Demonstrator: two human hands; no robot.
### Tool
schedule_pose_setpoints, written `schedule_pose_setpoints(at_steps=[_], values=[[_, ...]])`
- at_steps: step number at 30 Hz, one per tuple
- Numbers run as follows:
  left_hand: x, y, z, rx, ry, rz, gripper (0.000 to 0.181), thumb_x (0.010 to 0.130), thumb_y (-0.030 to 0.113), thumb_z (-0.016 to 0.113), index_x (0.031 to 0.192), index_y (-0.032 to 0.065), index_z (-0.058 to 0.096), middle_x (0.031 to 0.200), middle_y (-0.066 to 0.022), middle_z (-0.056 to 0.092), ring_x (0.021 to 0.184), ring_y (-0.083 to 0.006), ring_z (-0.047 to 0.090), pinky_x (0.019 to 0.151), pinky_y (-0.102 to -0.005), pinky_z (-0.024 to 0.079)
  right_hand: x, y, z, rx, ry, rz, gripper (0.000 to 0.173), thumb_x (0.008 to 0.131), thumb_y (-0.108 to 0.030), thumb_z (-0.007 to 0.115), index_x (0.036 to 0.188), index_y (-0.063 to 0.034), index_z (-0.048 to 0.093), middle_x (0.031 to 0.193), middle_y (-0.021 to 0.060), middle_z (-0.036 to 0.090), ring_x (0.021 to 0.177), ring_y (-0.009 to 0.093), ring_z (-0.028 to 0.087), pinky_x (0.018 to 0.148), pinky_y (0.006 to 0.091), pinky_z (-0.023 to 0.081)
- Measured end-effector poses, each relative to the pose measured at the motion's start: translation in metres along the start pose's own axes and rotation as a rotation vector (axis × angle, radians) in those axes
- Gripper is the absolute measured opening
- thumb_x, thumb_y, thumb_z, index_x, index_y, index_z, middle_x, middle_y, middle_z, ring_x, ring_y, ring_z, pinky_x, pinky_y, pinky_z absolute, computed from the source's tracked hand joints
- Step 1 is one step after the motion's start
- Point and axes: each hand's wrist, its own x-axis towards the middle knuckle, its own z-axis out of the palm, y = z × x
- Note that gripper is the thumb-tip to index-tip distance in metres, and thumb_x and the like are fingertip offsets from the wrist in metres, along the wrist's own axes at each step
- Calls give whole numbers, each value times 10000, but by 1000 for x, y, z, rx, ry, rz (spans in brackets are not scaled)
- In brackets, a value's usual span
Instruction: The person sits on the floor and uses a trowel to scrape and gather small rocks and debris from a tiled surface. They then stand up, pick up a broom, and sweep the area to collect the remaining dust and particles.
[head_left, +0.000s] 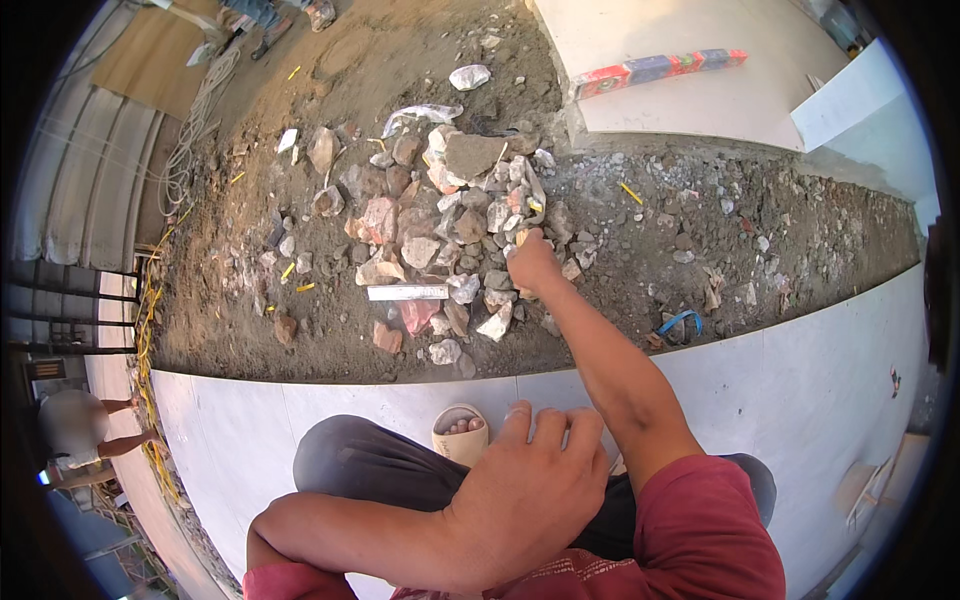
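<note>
My right hand (534, 264) is closed around a short wooden handle (523, 237) at the right side of a rubble heap. A curved grey strip (537, 191) lies just beyond it; whether it belongs to the handle I cannot tell. Broken stones (420, 251) and concrete lumps (474, 156) make up the heap, on bare soil. A white rectangular strip (407, 292) lies at its near edge. Close to the camera, my left hand (536, 480) hangs over my lap, fingers bent and apart, holding nothing visible. My sandalled foot (461, 442) rests on pale tiles (330, 405).
A red and blue spirit level (660, 71) lies on a pale slab (675, 112). Yellow cables (150, 315) run along the left, below a coiled hose (187, 150). A blue strap (680, 321) lies on the soil. One person (75, 427) is at left; another person's feet (300, 26) show at top.
</note>
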Motion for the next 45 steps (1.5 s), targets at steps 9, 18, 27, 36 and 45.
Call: schedule_pose_setpoints(at_steps=[9, 18, 27, 36, 45], values=[[9, -19, 22, -14, -97, -26, 234, 758, 147, 586, 939, 0, 603, 879, -94, 525, 808, -241, 569, 805, -375, 470, -65, -130, 103, 161, -278, -465, 373, 879, -178, 548, 1126, 73, 425, 989, 315, 641, 936, 442, 653, 839, 516, 517], [-2, -20, 19, -79, -227, 11, 257, 767, 135, 579, 982, -3, 606, 954, -136, 561, 907, -271, 599, 841, -384, 474, -23, 76, -9, 390, 420, 226, 375, 893, -246, 575, 1022, 93, 480, 851, 286, 643, 701, 390, 672, 638, 465, 545], [-6, -30, 22, -35, -173, -63, 265, 735, 114, 606, 976, 5, 611, 896, -116, 537, 838, -254, 579, 787, -379, 467, -47, -104, 111, 407, -105, -217, 452, 877, -266, 600, 1105, 103, 475, 975, 327, 631, 950, 461, 633, 865, 493, 501], [-9, -19, 31, -23, -201, -49, 240, 744, 125, 607, 951, 3, 612, 897, -115, 539, 856, -258, 588, 806, -377, 470, -42, -8, 39, 357, 294, 72, 424, 909, -289, 564, 1131, 51, 444, 979, 305, 629, 897, 446, 645, 788, 499, 524], [2, -17, 28, -34, -294, -1, 244, 760, 134, 605, 971, 11, 622, 923, -121, 540, 869, -262, 586, 803, -377, 469, -30, 67, 32, 774, 246, 228, 334, 860, -159, 569, 984, 139, 484, 694, 218, 632, 497, 299, 659, 469, 392, 533]])
